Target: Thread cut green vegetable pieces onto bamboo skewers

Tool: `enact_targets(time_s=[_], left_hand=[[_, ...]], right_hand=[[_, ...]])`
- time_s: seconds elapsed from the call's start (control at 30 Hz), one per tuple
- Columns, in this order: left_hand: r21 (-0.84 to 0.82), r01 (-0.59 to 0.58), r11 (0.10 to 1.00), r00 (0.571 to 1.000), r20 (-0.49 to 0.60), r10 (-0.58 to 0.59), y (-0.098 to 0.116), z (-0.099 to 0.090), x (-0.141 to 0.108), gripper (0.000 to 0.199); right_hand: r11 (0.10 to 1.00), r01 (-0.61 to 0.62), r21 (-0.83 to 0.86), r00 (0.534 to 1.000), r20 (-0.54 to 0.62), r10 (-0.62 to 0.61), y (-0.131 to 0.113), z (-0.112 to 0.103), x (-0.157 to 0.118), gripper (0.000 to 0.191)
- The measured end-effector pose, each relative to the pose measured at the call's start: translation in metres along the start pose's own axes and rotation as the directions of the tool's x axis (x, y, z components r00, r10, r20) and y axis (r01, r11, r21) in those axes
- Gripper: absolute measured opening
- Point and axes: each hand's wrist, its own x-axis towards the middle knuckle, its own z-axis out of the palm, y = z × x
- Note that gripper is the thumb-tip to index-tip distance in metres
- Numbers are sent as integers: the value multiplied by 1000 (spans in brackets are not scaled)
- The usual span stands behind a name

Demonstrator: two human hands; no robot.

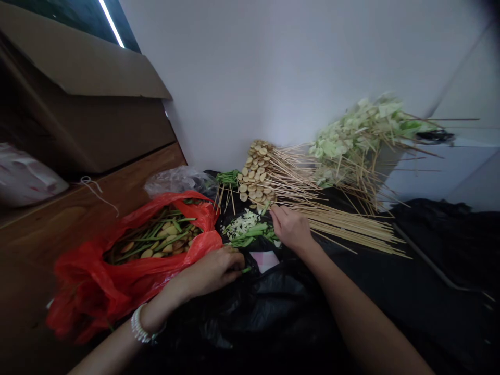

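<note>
- While bamboo skewers [297, 182] threaded with pale round slices [255, 172] lie fanned against the wall on black plastic sheeting [250, 312], the right hand [291, 229] sits at their near edge.
- Its fingers [276, 214] lie close together; whether they grip a skewer is unclear.
- The left hand [211, 271], beside a red plastic bag [128, 260], curls inward, fingers [234, 263] pinching a scrap of green stalk [245, 270].
</note>
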Motion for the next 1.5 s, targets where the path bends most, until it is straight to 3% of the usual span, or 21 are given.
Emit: enact_targets(time_s=[0.13, 0.2, 0.3, 0.33, 0.43, 0.5, 0.57, 0.63, 0.73, 0.87, 0.97, 1.07, 1.23, 1.33, 1.43, 1.5], left_hand=[[-143, 35, 989, 997, -57, -44, -7, -19, 12, 13], [-111, 48, 993, 973, -219, -71, -11, -25, 23, 14], [35, 146, 989, 842, -529, -106, -8, -17, 39, 17], [66, 149, 987, 834, -544, -89, -4, -10, 42, 18], [106, -18, 994, 962, -271, 46, 11, 17, 42, 22], [119, -80, 990, 989, -117, 94, 18, 29, 36, 24], [99, -93, 991, 995, -38, 97, 22, 32, 31, 18], [49, -83, 995, 995, -52, 86, 23, 27, 30, 10], [25, -59, 998, 976, -209, 63, 22, 20, 38, 7], [191, 59, 980, 935, -354, 13, 17, 36, 59, 9], [269, 114, 956, 949, -313, -25, 11, 57, 66, 6], [265, 65, 962, 953, -302, 19, 5, 69, 63, 3], [146, -75, 986, 956, -270, 113, 2, 66, 53, 4], [146, -98, 984, 959, -251, 133, 3, 65, 51, 5], [206, -128, 970, 952, -248, 178, 4, 67, 51, 9], [256, -188, 948, 939, -235, 250, 5, 70, 50, 13]], right_hand=[[1000, -2, 13, 1000, 9, 2, 1, 1, 0, 27], [1000, -4, 18, 1000, 9, 4, 1, 2, 0, 28], [1000, -13, 19, 1000, 7, 13, 2, 2, 1, 30], [1000, -16, 19, 1000, 5, 16, 2, 1, 1, 31], [1000, -19, 14, 1000, 4, 19, 3, 1, 2, 32], [1000, -16, 11, 1000, 10, 16, 3, 0, 2, 31], [1000, -11, 9, 1000, 18, 11, 3, 0, 2, 29], [1000, -14, 9, 1000, 21, 14, 3, 0, 2, 28], [1000, -19, 12, 1000, 21, 19, 3, -1, 2, 28], [1000, -23, 11, 1000, 16, 23, 4, -1, 2, 29], [999, -34, 5, 999, 16, 34, 5, 0, 3, 30], [1000, -23, 10, 999, 23, 23, 5, 0, 3, 29], [999, -21, 29, 998, 59, 19, 4, -2, 2, 29], [998, -43, 43, 994, 98, 38, 4, -4, 4, 30], [987, -116, 112, 976, 195, 92, 3, -7, 7, 31], [969, -161, 185, 938, 335, 92, 1, -10, 8, 30]])
